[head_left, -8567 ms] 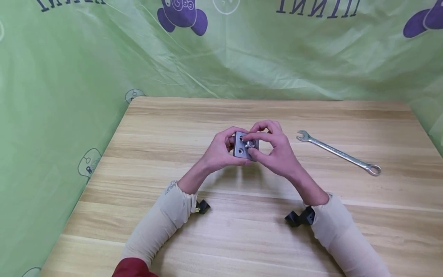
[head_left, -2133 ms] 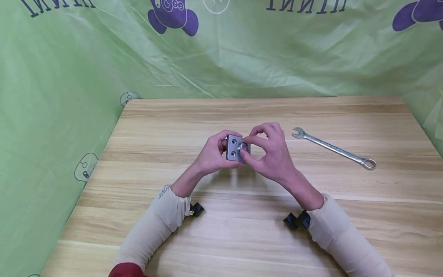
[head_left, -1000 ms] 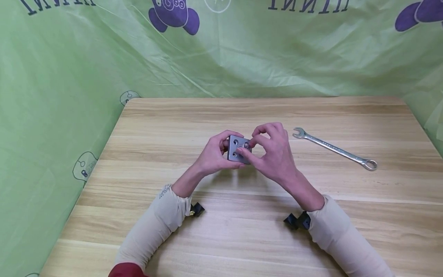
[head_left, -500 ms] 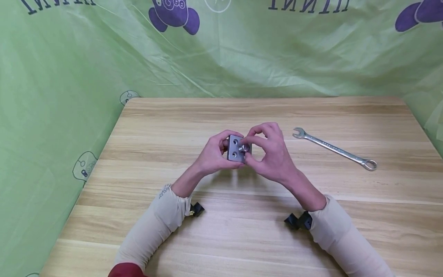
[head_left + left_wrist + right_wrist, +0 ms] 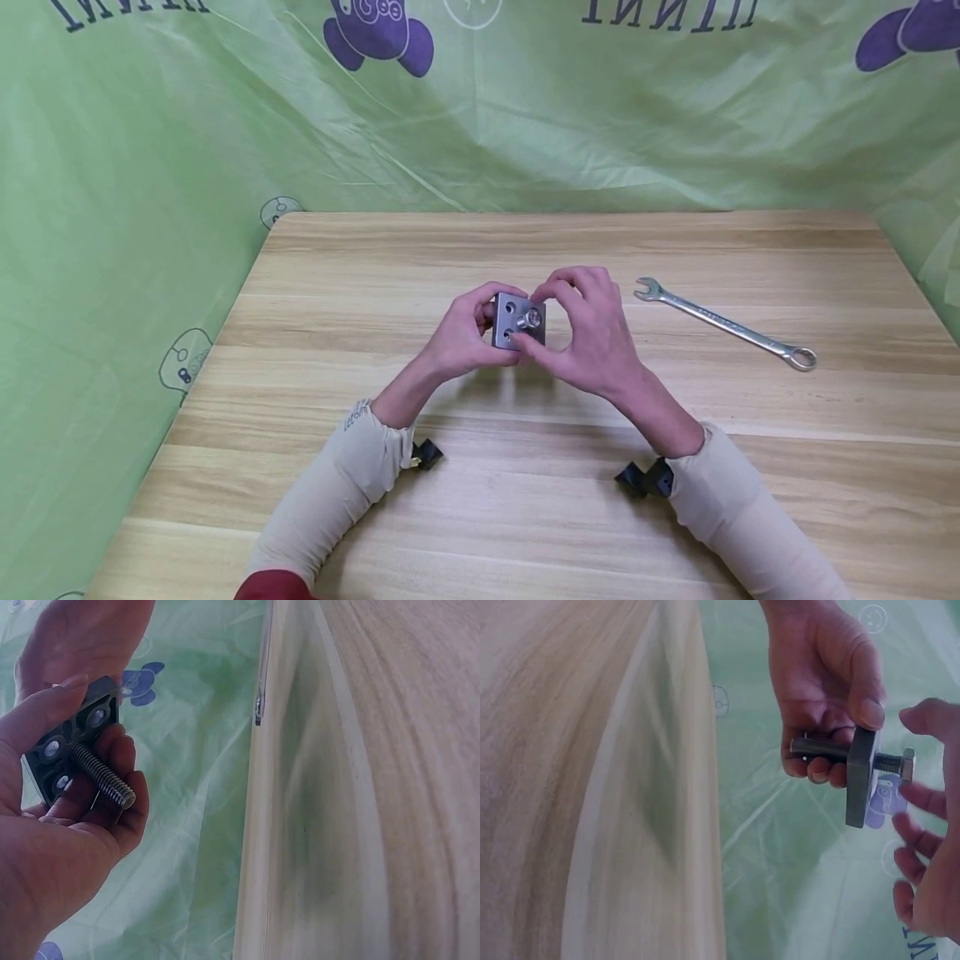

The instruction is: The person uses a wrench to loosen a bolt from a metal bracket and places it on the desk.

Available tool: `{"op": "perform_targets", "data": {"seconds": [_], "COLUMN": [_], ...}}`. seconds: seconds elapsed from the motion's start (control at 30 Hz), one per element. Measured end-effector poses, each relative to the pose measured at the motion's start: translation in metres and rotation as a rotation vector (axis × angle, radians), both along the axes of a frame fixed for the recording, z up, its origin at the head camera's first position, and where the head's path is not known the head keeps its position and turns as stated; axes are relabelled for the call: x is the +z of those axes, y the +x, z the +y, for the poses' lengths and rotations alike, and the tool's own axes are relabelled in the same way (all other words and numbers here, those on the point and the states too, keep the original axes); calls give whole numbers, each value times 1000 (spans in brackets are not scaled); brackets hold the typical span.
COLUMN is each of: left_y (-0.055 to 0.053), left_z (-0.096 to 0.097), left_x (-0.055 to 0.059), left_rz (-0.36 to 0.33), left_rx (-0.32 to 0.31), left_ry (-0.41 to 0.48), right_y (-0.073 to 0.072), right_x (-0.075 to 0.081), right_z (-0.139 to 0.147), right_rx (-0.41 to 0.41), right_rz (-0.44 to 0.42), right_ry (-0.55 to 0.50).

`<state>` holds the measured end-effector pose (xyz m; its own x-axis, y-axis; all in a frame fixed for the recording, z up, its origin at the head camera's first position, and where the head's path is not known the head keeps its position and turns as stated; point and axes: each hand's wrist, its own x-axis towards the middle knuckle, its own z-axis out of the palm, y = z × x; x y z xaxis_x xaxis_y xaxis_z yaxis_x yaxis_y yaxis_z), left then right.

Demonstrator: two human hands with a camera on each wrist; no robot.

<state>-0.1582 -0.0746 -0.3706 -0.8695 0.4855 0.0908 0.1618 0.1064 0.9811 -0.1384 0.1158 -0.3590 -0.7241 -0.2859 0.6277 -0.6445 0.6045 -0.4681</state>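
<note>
My left hand (image 5: 471, 330) grips a small grey square metal plate (image 5: 861, 781) by its edges, above the table. Several round holes show in the plate's face. A silver hex bolt (image 5: 532, 318) passes through it, and its head stands off the face on the right hand's side. On the other side, the long threaded shank (image 5: 105, 777) sticks out near the curled left fingers. My right hand (image 5: 596, 343) is at the head end, thumb and index finger spread either side of the bolt head (image 5: 908, 765) without pinching it.
A combination wrench (image 5: 723, 323) lies on the wooden table (image 5: 540, 517), right of the hands. Green printed cloth (image 5: 525, 142) hangs behind and to the left of the table. Black wrist cameras are strapped at both sleeves.
Half a second ago the right thumb and index were close round the bolt head; now they are spread off it. Earlier the right fingers repeatedly pinched and shifted at the head. The left hand kept its grip.
</note>
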Motion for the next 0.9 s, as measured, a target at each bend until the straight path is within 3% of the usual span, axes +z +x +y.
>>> {"op": "perform_targets", "data": {"seconds": [0.13,0.27,0.67,0.9], "left_y": [0,1,1,0], "left_z": [1,2,2,1], "left_x": [0,0,-1,-1], "left_rz": [7,9,5,7], "left_rx": [-10,-11,-14,-5], "left_ry": [-6,-11,-1,-6], "right_y": [2,3,1,1], "right_x": [-2,-2,-2,0], "right_z": [-1,-2,-2,-1], "right_rx": [-100,-125,-51,5], "right_rz": [-23,-46,24,22], "right_ry": [24,27,-29,-54]}}
